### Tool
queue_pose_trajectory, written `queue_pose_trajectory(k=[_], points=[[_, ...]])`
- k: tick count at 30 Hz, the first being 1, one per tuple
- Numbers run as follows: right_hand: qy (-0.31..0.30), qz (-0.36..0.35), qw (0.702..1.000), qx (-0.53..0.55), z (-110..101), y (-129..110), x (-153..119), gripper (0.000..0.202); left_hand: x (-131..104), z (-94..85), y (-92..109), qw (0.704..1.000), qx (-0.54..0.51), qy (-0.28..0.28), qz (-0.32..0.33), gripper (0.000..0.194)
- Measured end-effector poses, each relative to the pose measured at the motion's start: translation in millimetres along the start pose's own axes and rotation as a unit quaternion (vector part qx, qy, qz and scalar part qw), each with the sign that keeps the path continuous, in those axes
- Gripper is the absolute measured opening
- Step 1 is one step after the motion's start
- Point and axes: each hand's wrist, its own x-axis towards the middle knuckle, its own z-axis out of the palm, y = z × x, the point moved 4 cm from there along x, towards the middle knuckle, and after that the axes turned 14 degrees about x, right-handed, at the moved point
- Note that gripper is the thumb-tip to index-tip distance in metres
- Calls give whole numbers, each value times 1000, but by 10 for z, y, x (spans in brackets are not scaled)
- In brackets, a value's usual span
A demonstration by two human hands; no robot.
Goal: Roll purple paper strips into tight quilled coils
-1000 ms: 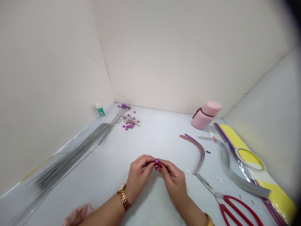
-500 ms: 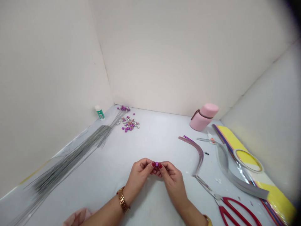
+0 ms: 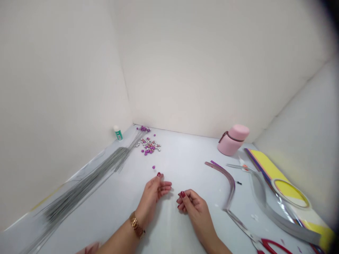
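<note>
My left hand [image 3: 153, 192] is open, thumb raised and fingers spread, with nothing in it. Just beyond its thumb is a small purple folded star [image 3: 153, 167], apart from the fingers; I cannot tell whether it is in the air or on the table. My right hand [image 3: 193, 208] is closed, its fingers curled with the thumb against them, and no object shows in it. Farther back lies a loose pile of small purple, pink and white stars [image 3: 150, 146]. Purple and pinkish paper strips [image 3: 225, 173] curve across the table right of my right hand.
Red-handled scissors [image 3: 247, 231] lie at lower right, by silvery strips [image 3: 278, 215], a tape roll [image 3: 291, 193] and yellow sheets [image 3: 261, 158]. A pink flask [image 3: 233, 140] stands behind. Thin wires [image 3: 90, 180] spread along the left wall, near a green-and-white glue stick [image 3: 118, 133].
My hands have moved apart. The purple star that was pinched between both hands has left them and is now beyond the left one. The view has tilted slightly.
</note>
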Motion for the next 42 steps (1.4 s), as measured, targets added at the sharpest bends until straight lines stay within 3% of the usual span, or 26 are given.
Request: queue_pose_trajectory(k=[3, 7, 11, 15, 19, 22, 24, 27, 31, 35, 38, 42], points=[[-9, -6, 1000, -13, 2, -2, 8, 28, 0, 91, -38, 993, 89, -71, 17, 40], [-18, -32, 997, -68, -50, -54, 19, 27, -54, 181, -66, 982, 156, -86, 71, 25], [39, -92, 975, -197, -259, -246, 82, 25, -137, 198, -18, 963, 219, -89, 127, 26], [149, -160, 912, -348, -678, -515, 214, 28, -215, 193, 74, 950, 250, -100, 160, 24], [247, -144, 821, -494, -1211, -660, 355, 38, -239, 203, 113, 940, 275, -104, 175, 18], [246, -112, 755, -598, -1438, -670, 421, 49, -222, 216, 87, 915, 346, -98, 184, 16], [232, -57, 746, -622, -1480, -629, 427, 50, -209, 222, 64, 901, 379, -92, 190, 15], [242, -8, 779, -578, -1428, -578, 384, 45, -203, 236, 46, 896, 385, -102, 198, 18], [276, -10, 795, -539, -1400, -564, 358, 28, -196, 243, 64, 882, 411, -105, 203, 19], [285, -21, 849, -444, -1472, -564, 377, 27, -205, 260, 92, 877, 417, -115, 207, 20], [238, -31, 915, -324, -1369, -534, 403, 22, -213, 263, 94, 881, 411, -113, 205, 20], [116, 0, 984, -135, -909, -412, 378, 26, -215, 265, 66, 910, 352, -119, 185, 21]])
